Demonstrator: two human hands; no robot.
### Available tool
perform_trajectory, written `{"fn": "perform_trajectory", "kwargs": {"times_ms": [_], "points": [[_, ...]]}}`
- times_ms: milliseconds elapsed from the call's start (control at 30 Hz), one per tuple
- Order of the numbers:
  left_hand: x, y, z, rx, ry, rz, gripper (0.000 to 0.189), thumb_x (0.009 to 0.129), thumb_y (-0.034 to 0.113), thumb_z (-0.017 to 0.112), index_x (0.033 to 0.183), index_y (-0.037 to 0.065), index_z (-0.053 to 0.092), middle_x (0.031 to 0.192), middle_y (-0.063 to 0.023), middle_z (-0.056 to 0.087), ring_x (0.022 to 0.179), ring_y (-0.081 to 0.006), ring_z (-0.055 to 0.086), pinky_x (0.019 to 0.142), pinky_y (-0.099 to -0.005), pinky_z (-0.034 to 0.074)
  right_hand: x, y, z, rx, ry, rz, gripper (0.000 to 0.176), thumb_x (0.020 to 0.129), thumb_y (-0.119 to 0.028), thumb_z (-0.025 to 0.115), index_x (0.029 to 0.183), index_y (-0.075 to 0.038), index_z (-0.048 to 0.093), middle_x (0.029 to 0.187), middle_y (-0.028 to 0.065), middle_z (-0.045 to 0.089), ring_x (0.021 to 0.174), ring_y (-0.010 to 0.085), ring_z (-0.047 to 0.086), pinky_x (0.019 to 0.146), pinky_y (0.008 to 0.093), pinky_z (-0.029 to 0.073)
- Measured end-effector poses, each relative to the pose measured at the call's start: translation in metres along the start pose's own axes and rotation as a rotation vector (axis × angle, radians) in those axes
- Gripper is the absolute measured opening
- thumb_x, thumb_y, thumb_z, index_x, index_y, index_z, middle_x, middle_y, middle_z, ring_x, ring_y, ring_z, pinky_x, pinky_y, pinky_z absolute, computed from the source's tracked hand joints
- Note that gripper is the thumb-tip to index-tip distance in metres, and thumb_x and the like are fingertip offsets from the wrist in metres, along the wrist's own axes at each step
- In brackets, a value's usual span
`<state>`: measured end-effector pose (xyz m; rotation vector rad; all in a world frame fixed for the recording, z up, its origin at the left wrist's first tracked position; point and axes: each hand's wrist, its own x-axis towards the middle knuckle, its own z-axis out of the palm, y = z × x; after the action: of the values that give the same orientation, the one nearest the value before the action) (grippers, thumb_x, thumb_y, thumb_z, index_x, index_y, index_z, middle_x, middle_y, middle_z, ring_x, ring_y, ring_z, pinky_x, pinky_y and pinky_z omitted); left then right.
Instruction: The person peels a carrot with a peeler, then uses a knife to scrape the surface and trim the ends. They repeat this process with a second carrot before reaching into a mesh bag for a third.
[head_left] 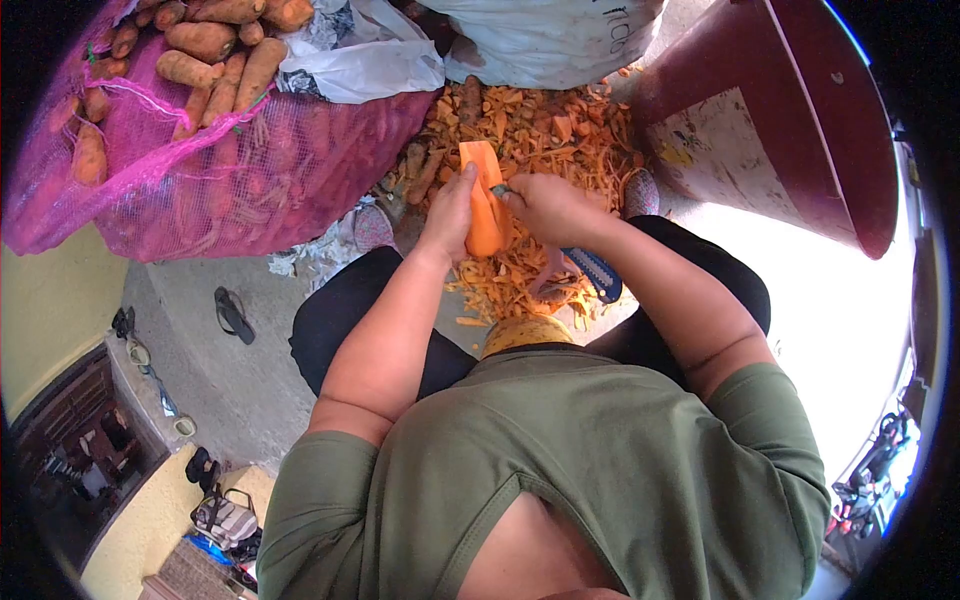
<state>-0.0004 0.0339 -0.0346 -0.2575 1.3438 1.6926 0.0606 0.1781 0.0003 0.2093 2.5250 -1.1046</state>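
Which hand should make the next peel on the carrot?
Probably the right. The right hand holds the peeler with its blade against the carrot. The left hand is wrapped around the carrot, steadying it over the pile of peels.

A carrot (483,205), with a peeler (499,189) at its right, is held over peelings (540,125) heaped on the floor (200,370), a sack (230,175) being set left, a tub (800,120) right and bags (540,40) behind.
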Motion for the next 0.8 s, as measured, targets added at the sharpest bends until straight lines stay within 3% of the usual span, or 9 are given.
{"fn": "perform_trajectory", "kwargs": {"times_ms": [200, 400, 500, 600, 700, 800], "points": [[0.002, -0.004, 0.007, 0.061, 0.144, 0.209, 0.037, 0.087, 0.033, 0.044, 0.103, 0.000, 0.048, 0.091, -0.0092, 0.055, 0.081, -0.0164, 0.053, 0.072, -0.0280, 0.041, -0.006, -0.010, 0.002, -0.099, -0.029, 0.057, 0.023, 0.082, -0.022, 0.044, 0.082, -0.001, 0.053, 0.073, 0.0222, 0.057, 0.073, 0.0379, 0.055, 0.067, 0.0461, 0.042], [0.001, -0.009, 0.006, 0.505, 0.266, 0.428, 0.039, 0.088, 0.033, 0.043, 0.105, -0.001, 0.047, 0.096, -0.0106, 0.054, 0.083, -0.0185, 0.052, 0.073, -0.0292, 0.039, -0.009, -0.009, 0.021, 0.021, -0.007, 0.060, 0.022, 0.082, -0.020, 0.044, 0.081, 0.000, 0.053, 0.071, 0.0222, 0.056, 0.072, 0.0379, 0.055, 0.066, 0.0456, 0.042], [0.002, -0.013, 0.006, 0.379, 0.261, 0.402, 0.039, 0.087, 0.034, 0.043, 0.106, 0.000, 0.046, 0.096, -0.0090, 0.054, 0.083, -0.0177, 0.052, 0.074, -0.0295, 0.040, -0.007, -0.010, 0.016, 0.044, -0.078, 0.031, 0.023, 0.082, -0.021, 0.045, 0.080, 0.001, 0.053, 0.071, 0.0215, 0.057, 0.071, 0.0365, 0.056, 0.065, 0.0446, 0.043], [0.000, -0.003, 0.003, -0.027, 0.077, 0.019, 0.037, 0.087, 0.034, 0.043, 0.107, 0.002, 0.046, 0.096, -0.0079, 0.053, 0.084, -0.0168, 0.052, 0.074, -0.0294, 0.040, -0.004, -0.007, -0.009, 0.258, -0.374, -0.006, 0.023, 0.081, -0.021, 0.046, 0.078, 0.001, 0.052, 0.069, 0.0205, 0.057, 0.067, 0.0355, 0.057, 0.063, 0.0433, 0.044], [-0.006, 0.003, 0.006, -0.033, 0.044, 0.015, 0.035, 0.087, 0.033, 0.044, 0.106, 0.003, 0.046, 0.095, -0.0067, 0.053, 0.085, -0.0160, 0.052, 0.073, -0.0297, 0.042, -0.006, -0.008, -0.008, 0.208, -0.251, 0.003, 0.023, 0.081, -0.021, 0.045, 0.077, 0.001, 0.052, 0.066, 0.0198, 0.057, 0.064, 0.0347, 0.057, 0.061, 0.0434, 0.044], [-0.001, -0.001, 0.009, 0.086, 0.168, 0.216, 0.035, 0.087, 0.032, 0.045, 0.105, 0.003, 0.046, 0.095, -0.0074, 0.053, 0.084, -0.0161, 0.052, 0.071, -0.0302, 0.042, -0.013, -0.015, -0.001, -0.196, 0.070, 0.007, 0.023, 0.082, -0.022, 0.045, 0.078, 0.000, 0.052, 0.066, 0.0202, 0.057, 0.064, 0.0356, 0.057, 0.062, 0.0437, 0.045]]}}
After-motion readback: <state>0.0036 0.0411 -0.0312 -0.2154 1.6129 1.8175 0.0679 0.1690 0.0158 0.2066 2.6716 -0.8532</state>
